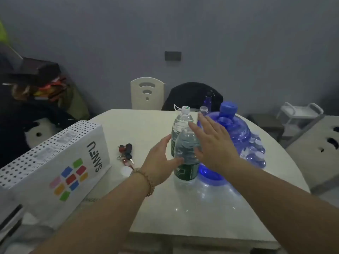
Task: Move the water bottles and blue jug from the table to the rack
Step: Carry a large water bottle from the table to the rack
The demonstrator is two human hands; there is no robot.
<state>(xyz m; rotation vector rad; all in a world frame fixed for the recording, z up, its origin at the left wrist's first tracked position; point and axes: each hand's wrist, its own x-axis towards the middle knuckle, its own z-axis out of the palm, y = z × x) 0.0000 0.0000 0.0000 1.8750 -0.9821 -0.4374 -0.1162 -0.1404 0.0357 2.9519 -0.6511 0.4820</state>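
Two clear water bottles with green labels stand one behind the other on the white table: the near bottle and the far bottle with a white cap. A blue jug stands just right of them, with several small blue bottles beside it. My left hand is open, its fingers touching the near bottle's left side. My right hand is open, spread flat over the near bottle's right side and in front of the jug. A white rack stands at the far right.
A white dotted box lies on the table's left. Keys and a white cap lie left of the bottles. Two chairs stand behind the table, one draped in a dark jacket. Another pale chair is at right.
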